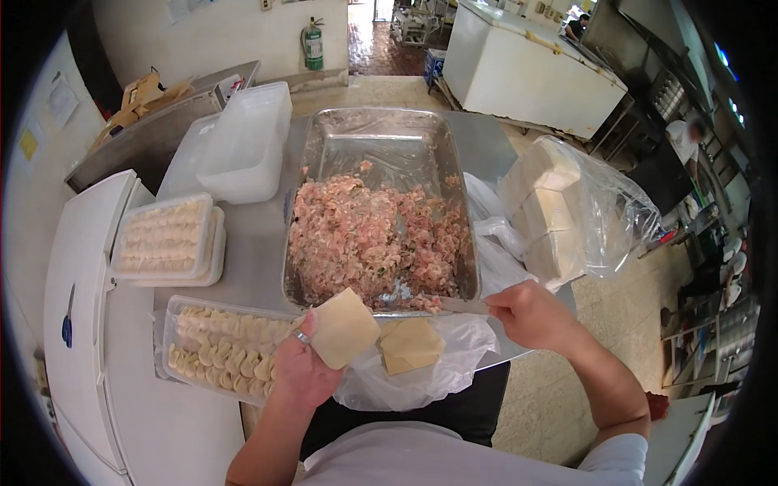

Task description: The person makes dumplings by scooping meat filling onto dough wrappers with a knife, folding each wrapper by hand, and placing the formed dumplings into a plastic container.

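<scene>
My left hand (304,364) holds a square dough wrapper (346,327) over the near edge of the metal tray (374,123). A flat spatula-like tool (463,304) is gripped in my right hand (531,316), its tip at some ground meat by the tray's near right edge. Pinkish ground meat (344,235) fills much of the tray. More square wrappers (411,345) lie on a plastic sheet (462,344) between my hands. Left of my left hand, a clear container (174,324) holds rows of folded dumplings (223,356).
Stacked containers of dumplings (162,241) stand at the left, with translucent tubs (247,146) behind. Bagged wrapper stacks (551,211) sit at the right. Beyond are a white freezer (535,73), a fire extinguisher (313,44) and people at the far right.
</scene>
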{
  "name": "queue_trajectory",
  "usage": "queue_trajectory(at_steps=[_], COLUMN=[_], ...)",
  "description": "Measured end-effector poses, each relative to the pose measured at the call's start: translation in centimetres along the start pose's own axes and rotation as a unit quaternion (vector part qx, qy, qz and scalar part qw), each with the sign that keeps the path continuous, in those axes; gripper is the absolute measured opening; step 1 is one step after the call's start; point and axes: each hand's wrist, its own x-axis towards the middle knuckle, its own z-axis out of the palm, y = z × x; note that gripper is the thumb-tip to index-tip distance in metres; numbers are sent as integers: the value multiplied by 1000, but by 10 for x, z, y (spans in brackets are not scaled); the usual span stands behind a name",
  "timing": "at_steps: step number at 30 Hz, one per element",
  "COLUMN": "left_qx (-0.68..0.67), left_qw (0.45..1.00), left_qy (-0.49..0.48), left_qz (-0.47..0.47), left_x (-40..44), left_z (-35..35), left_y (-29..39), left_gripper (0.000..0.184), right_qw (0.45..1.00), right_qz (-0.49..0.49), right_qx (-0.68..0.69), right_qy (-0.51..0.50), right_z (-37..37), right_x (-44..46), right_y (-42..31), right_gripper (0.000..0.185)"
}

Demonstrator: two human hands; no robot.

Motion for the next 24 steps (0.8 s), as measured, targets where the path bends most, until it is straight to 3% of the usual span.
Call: queue_trajectory(at_steps=[3,6,9,12,15,16,19,24], left_qx=[-25,-17,-22,-39,-68,-81,-96,-61], left_qw=[999,998,996,996,995,994,990,986], left_qy=[10,57,90,81,76,76,97,128], left_qz=[-18,-9,-6,-1,16,23,36,91], left_x=[4,12,24,32,38,39,46,41], left_z=[6,13,20,30,46,49,44,46], left_y=[-4,-12,-21,-28,-32,-32,-30,-18], left_gripper=[49,48,47,48,49,49,47,45], right_qw=[988,939,936,922,958,957,958,961], right_qz=[90,203,164,59,-30,-37,-30,0], right_qx=[127,269,310,358,183,140,46,55], right_qy=[-2,-66,15,134,217,250,280,270], right_z=[13,18,33,69,105,114,132,113], right_x=[-4,-1,-5,-13,-12,-12,-17,-40], right_y=[-7,-22,-45,-61,-73,-78,-73,-78], right_gripper=[19,25,25,35,48,57,59,55])
